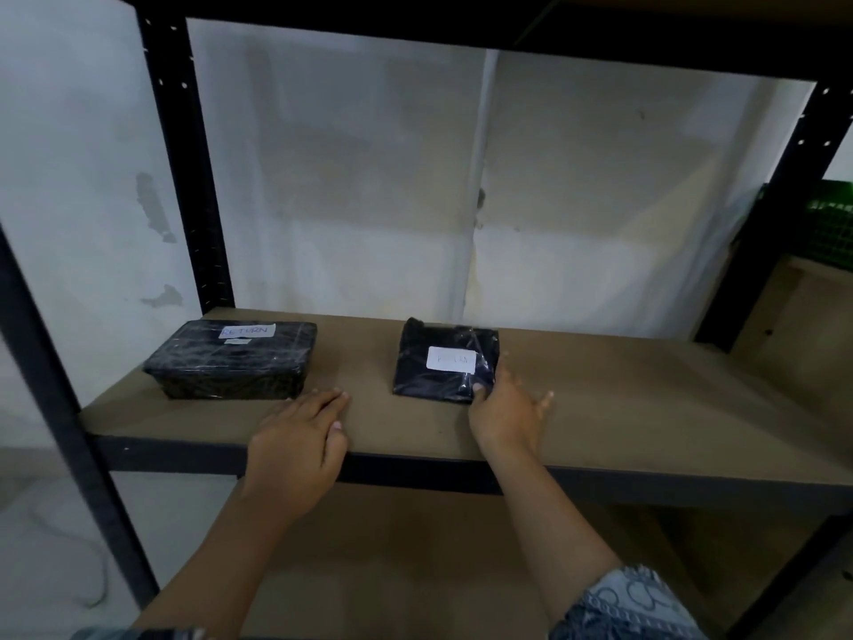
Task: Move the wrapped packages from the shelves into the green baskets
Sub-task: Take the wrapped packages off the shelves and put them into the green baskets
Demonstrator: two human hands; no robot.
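The box-shaped package, wrapped in glossy black film with a white label reading RETURN on top, lay flat just beyond the left hand, its near right corner close to the fingertips. The flat package, also black-wrapped and white-labelled, lay with its near right corner under the thumb of the right hand. A green basket stood well beyond that hand, to its right.

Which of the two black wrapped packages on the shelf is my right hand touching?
The flat package on the right; the right hand touches its near corner. The boxy package sits farther left.
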